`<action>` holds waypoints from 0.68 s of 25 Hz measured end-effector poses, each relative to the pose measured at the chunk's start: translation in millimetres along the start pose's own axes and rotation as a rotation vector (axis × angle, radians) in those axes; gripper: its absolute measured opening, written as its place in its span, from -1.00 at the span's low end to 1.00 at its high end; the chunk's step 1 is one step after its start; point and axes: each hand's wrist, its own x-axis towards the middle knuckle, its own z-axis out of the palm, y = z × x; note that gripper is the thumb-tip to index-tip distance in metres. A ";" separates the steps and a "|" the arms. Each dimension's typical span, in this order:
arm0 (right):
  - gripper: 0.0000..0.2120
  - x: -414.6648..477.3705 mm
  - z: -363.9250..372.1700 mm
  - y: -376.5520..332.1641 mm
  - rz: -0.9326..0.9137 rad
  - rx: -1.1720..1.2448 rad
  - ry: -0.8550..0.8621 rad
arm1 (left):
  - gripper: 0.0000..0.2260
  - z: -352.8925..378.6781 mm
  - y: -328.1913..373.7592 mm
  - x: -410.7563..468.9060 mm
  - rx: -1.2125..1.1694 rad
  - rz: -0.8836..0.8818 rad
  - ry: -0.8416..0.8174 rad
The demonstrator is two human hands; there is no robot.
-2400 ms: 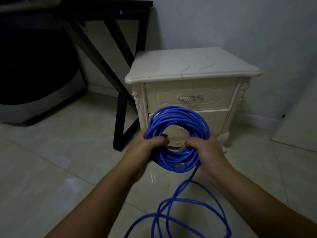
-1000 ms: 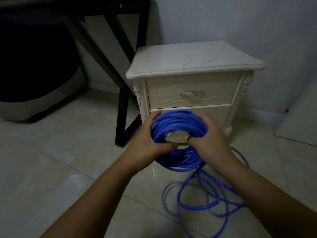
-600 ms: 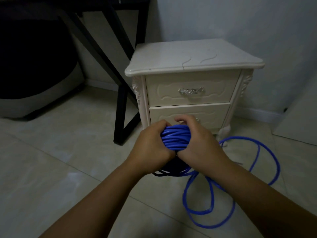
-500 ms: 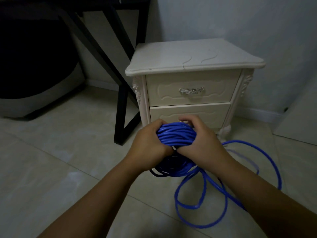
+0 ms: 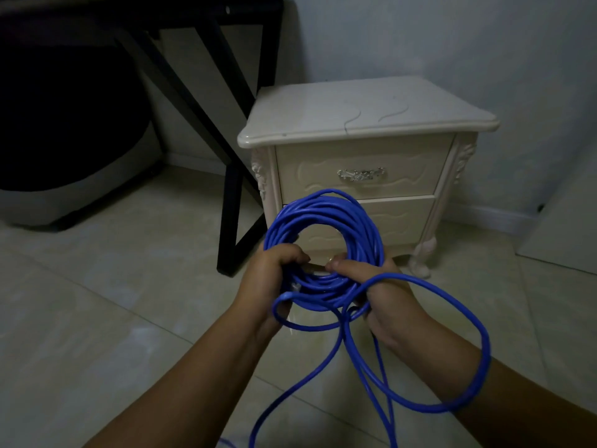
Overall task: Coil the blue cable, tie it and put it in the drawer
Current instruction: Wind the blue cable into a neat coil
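The blue cable [image 5: 365, 227] is wound into an upright ring of several turns, held in front of the cream nightstand [image 5: 355, 114]. My left hand [image 5: 268, 282] grips the ring's lower left side. My right hand [image 5: 384, 295] grips its lower right side. A loose loop of cable passes over my right wrist and forearm and hangs toward the floor. The cable's end with a clear plug [image 5: 295, 287] lies by my left hand. Both drawers [image 5: 358, 173] of the nightstand are closed; the upper one has a silver handle [image 5: 361, 173].
A black table frame [image 5: 232, 189] stands left of the nightstand, with a dark bulky object [image 5: 64, 108] under it. The floor [image 5: 97, 318] is pale tile. A white panel [image 5: 562, 227] leans at the right wall.
The coil has been turned from a flattened bundle between both hands into an upright open ring. A loose loop that lay on the floor to the right now hangs over my right forearm.
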 end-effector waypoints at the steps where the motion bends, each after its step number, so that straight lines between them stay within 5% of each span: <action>1: -0.52 0.7 -0.9 -1.7 0.001 -0.050 0.016 | -0.75 -2.4 1.4 -0.2 0.059 -0.027 -0.025; 4: -0.60 0.5 -6.6 -17.2 -0.088 -0.239 0.065 | -0.58 -10.4 11.4 1.8 0.448 -0.023 -0.144; 10: -0.48 -10.0 -11.5 -35.4 -0.503 -0.864 -0.176 | -0.08 -12.6 17.2 1.0 1.212 0.478 -0.342; 12: -0.50 -8.9 -9.8 -28.1 -0.628 -1.052 -0.188 | -0.16 -9.2 12.1 1.2 1.378 0.639 -0.354; 14: -0.51 -9.8 -7.5 -22.0 -0.728 -1.161 -0.157 | -0.46 -4.7 6.3 1.9 1.417 0.725 -0.310; 17: -0.38 -9.8 -10.9 -16.4 -0.727 -1.098 -0.154 | -0.73 -1.1 2.7 -0.1 1.312 0.744 -0.188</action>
